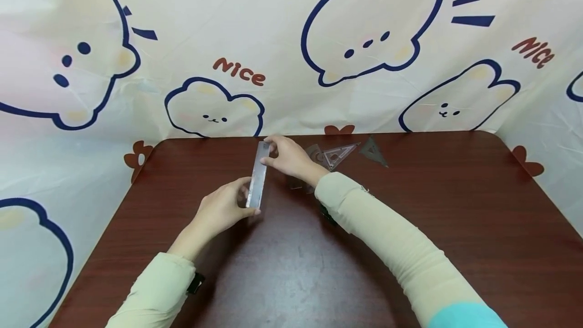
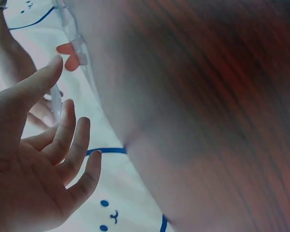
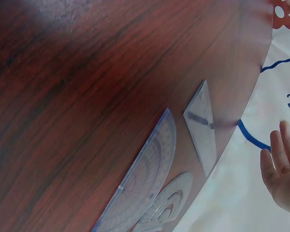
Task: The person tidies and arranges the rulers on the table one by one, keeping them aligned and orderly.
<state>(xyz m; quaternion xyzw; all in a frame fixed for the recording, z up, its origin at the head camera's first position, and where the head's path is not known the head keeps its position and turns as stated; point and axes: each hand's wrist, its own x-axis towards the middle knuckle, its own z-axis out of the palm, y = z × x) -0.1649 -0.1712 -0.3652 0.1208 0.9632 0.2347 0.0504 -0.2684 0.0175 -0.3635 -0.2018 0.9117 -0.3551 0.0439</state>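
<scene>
Spanning the gap between both hands, a flat, translucent ruler (image 1: pixel 257 178) is found at the far side of the dark red-brown table (image 1: pixel 291 267), slightly left of centre, its far end slanting right. The person's left hand (image 1: pixel 221 206) pinches the near end, thumb at the near corner. The right hand (image 1: pixel 291 156) is clamped on the far end between thumb and fingers. Whether any part of the ruler meets the wood, I cannot confirm. Just right of the right hand, towards the far edge, lies a clear set square (image 1: pixel 339 156); further right, a greenish set square (image 1: pixel 373 152). A clear protractor (image 3: pixel 140 179) is noted flat on the wood. A black device (image 1: pixel 196 283) sits at the pale left sleeve (image 1: pixel 152 287). Beyond hangs a white cloth (image 1: pixel 273 24) printed with blue-outlined figures and the word "Nice".
</scene>
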